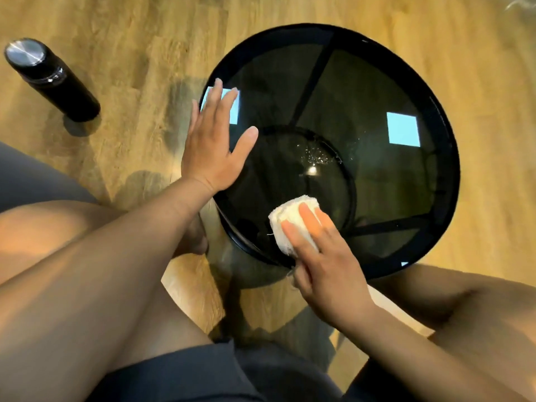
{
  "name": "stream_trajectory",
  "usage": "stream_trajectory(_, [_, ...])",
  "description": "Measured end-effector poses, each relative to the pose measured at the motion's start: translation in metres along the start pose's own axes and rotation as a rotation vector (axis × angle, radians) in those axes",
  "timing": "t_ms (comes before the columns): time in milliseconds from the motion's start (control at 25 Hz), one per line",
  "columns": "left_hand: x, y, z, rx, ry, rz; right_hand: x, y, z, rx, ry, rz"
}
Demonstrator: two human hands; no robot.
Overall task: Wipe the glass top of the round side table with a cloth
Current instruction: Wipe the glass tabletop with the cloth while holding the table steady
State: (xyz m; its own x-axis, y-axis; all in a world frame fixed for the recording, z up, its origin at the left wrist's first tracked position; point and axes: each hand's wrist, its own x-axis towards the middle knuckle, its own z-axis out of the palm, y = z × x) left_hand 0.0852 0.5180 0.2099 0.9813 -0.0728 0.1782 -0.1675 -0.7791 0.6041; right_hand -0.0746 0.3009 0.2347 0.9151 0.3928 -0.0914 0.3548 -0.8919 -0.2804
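Well, the right hand pressed the cloth flat on the glass top near its edge (likely mid-wipe); the left hand lay flat, fingers spread. Next, the specks likely needed a sweep.

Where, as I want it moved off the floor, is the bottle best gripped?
Grip the bottle round its black body just below the silver cap, coming from the side: it stands upright on the floor, a slim cylinder standing clear.

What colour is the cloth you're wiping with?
The cloth is white, slightly off-white in this light; the head view shows it.
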Motion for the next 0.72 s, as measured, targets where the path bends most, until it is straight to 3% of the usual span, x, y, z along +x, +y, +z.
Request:
stream_trajectory(120, [-0.001, 0.001, 0.001, -0.089, 0.021, -0.011, 0.050, -0.012, 0.002, -0.035, 0.051, -0.082])
stream_trajectory(360, [-0.002, -0.004, 0.003, -0.120, 0.063, 0.009, 0.176, -0.025, 0.014, 0.020, 0.059, 0.047])
stream_trajectory(520, [-0.001, -0.005, 0.006, -0.161, 0.072, 0.036, 0.252, -0.024, 0.020, -0.209, 0.055, 0.015])
stream_trajectory(720, [0.007, -0.006, 0.005, -0.180, 0.111, -0.050, 0.299, -0.033, 0.003, -0.099, 0.075, 0.221])
